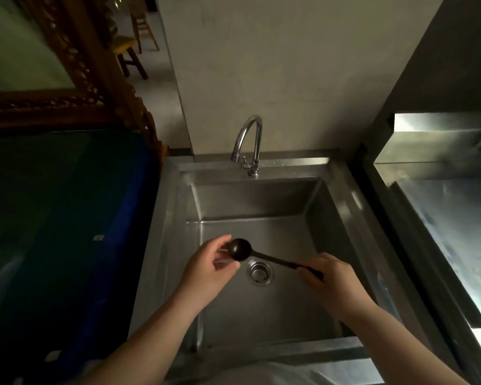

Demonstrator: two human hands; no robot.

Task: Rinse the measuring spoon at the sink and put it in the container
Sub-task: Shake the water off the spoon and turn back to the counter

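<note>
A dark measuring spoon [240, 249] with a round bowl and a long thin handle is held level over the steel sink [261, 201], just above the drain [259, 272]. My right hand [328, 276] grips the end of the handle. My left hand [211, 266] is at the bowl, with thumb and fingers touching its rim and underside. The chrome faucet [249, 143] stands at the back rim of the sink; no water runs from it. No container can be made out in this view.
A dark blue surface [67, 232] lies left of the sink, with an ornate wooden frame [75, 87] behind it. A steel counter and shelf [442, 190] run along the right. Wooden stools [128, 56] stand in the far background.
</note>
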